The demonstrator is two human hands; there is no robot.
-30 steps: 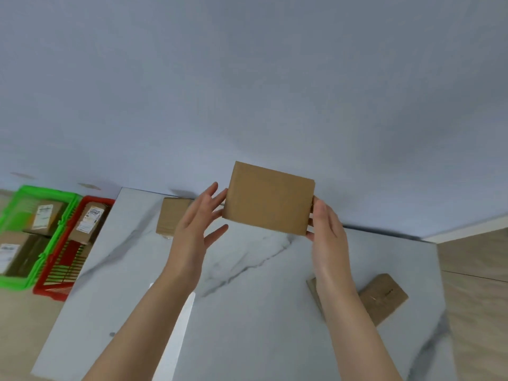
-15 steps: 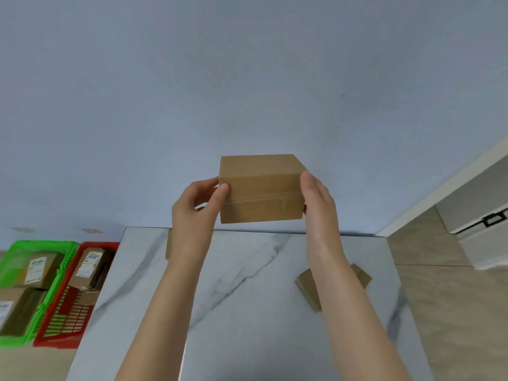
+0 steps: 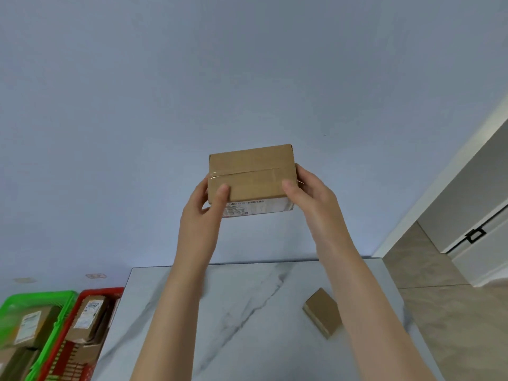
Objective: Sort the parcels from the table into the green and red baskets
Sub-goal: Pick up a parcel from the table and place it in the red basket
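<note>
A brown cardboard parcel [image 3: 251,178] with a taped seam is held up in front of the wall, well above the table. My left hand [image 3: 204,213] grips its left end and my right hand [image 3: 310,196] grips its right end. A white label shows on the parcel's lower face. A second small brown parcel [image 3: 323,314] lies on the white marble table [image 3: 247,325], partly behind my right forearm. At the lower left stand a green basket [image 3: 61,312] and a red basket [image 3: 93,292], each with labelled parcels inside.
The baskets sit on the floor left of the table's left edge. A pale blue wall fills the upper view. At the right are a beige tiled floor [image 3: 453,325] and a white cabinet with a black handle [image 3: 474,235].
Both hands have lifted the parcel higher and tilted it, so the label on its lower face now shows. The view has swung upward and to the right.
</note>
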